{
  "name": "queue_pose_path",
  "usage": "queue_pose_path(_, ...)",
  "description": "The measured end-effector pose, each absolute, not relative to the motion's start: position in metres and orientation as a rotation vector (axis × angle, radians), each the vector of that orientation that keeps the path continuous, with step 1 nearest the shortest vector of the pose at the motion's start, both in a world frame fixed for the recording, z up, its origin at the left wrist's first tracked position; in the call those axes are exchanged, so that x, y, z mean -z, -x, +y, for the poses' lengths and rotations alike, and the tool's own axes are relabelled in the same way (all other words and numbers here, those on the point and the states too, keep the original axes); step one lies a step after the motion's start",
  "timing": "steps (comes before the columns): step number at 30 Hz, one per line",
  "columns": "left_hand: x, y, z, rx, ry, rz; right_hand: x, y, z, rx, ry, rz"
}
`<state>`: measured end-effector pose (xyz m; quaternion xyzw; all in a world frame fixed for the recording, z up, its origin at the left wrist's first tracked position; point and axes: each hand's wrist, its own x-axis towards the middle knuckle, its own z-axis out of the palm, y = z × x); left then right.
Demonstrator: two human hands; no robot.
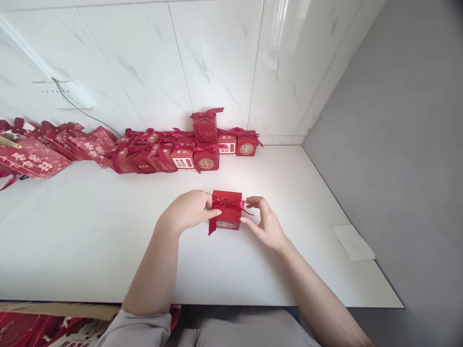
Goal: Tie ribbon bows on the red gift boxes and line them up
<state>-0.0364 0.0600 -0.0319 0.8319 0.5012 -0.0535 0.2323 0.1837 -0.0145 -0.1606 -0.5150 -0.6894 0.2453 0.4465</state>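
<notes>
In the middle of the white table, a small red gift box (231, 222) stands with a dark red ribbon (226, 204) tied in a bow across its top. One ribbon tail hangs down its left front corner. My left hand (191, 207) grips the box's left side, thumb over the front top edge and fingers partly hidden behind. To the right, my right hand (265, 221) is open, thumb and fingers apart. Its thumb tip is at the box's right side, and its fingertips are close to the bow's right end.
Rows of similar ribboned red boxes (206, 161) line the wall, with one box (205, 129) stacked on top. Red printed bags (36, 156) lie at the left. A white paper (353, 242) rests by the right edge. Below the front edge is a carton (54, 308) of red items.
</notes>
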Motion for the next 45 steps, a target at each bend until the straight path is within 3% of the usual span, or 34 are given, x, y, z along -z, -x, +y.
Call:
queue_pose_path(6,0.062,0.034,0.067,-0.592,-2.178,1.084,0.158,-0.179,-0.021,-0.593,1.157,-1.632)
queue_pose_path(9,0.091,0.031,0.078,-0.672,-2.071,1.054,0.152,-0.174,-0.026,-0.72,1.063,-1.55)
queue_pose_path(13,0.117,0.03,0.08,-0.711,-2.078,1.031,0.147,-0.164,-0.03,-1.157,0.864,-1.418)
queue_pose_path(20,0.119,0.03,0.058,-0.908,-2.104,1.091,0.154,-0.164,-0.031,-1.722,0.853,-1.523)
queue_pose_path(24,0.124,0.033,0.039,-1.026,-1.938,1.166,0.154,-0.186,-0.024,-1.621,1.042,-1.89)
queue_pose_path(28,0.137,0.04,0.015,-1.071,-1.631,1.461,0.161,-0.209,-0.011,-1.356,1.276,-1.769)
queue_pose_path(32,0.141,0.052,-0.008,-0.94,-1.495,1.743,0.175,-0.214,0.002,-1.089,1.154,-1.659)
queue_pose_path(36,0.14,0.059,-0.019,-0.732,-1.464,1.614,0.19,-0.2,0.014,-1.16,1.076,-1.712)
queue_pose_path(45,0.149,0.064,-0.02,-0.668,-1.48,1.306,0.197,-0.183,0.029,-1.273,0.876,-1.642)
